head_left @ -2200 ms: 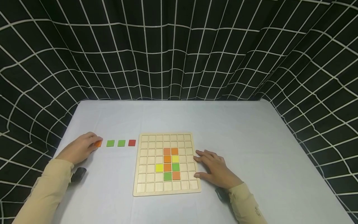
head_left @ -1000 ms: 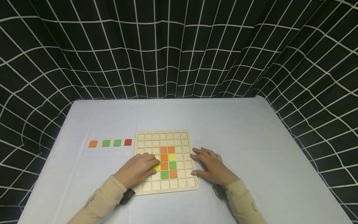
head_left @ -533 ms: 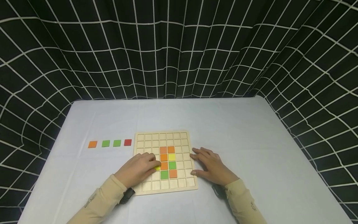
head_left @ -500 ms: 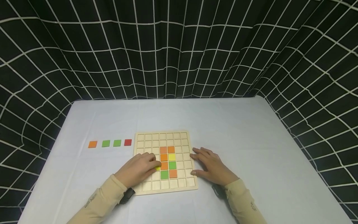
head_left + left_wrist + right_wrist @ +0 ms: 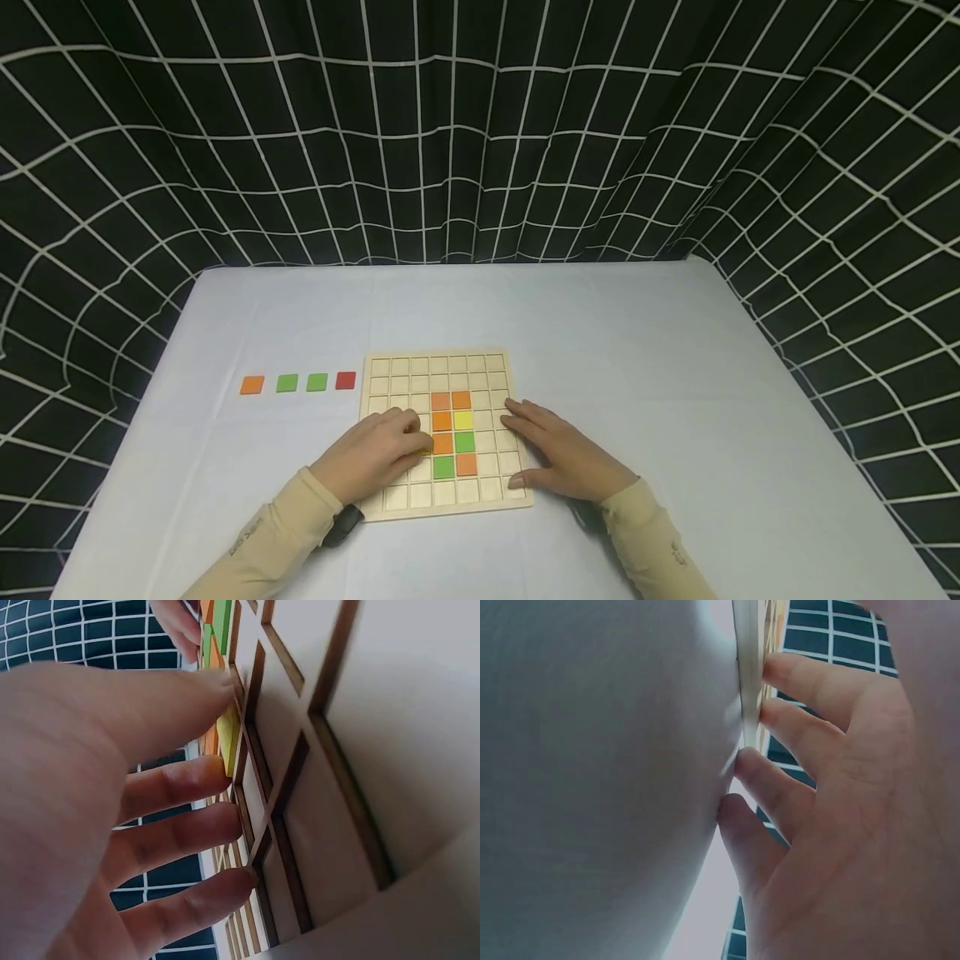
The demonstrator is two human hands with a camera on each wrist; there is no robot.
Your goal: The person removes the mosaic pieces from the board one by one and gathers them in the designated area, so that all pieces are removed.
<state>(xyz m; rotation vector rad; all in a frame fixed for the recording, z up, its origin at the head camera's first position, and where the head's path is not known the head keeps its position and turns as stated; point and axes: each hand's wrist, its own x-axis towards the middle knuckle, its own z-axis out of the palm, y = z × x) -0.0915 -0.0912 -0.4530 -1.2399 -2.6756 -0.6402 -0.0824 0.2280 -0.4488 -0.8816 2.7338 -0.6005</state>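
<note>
A light wooden grid board (image 5: 519,503) lies on the table with a cluster of coloured square tiles in its cells. Over its left part, my left hand (image 5: 369,457) pinches a yellow tile (image 5: 230,742) between thumb and index finger. That tile sits at its cell left of an orange tile (image 5: 443,442) and is mostly covered in the head view. The other left fingers touch the board. My right hand (image 5: 567,456) rests at the right edge with fingers loosely spread. Its thumb and some fingertips reach onto the rim, while others touch the cloth.
Left of the board, a row of loose tiles lies on the white cloth (image 5: 645,333): an orange tile (image 5: 252,385), two green tiles (image 5: 287,383) and a red tile (image 5: 346,381). A black curtain with white grid lines (image 5: 450,133) stands behind the table.
My left hand has come from the loose orange tile to the yellow tile on the board, which its fingers now cover more. My right hand has shifted slightly left, further onto the board.
</note>
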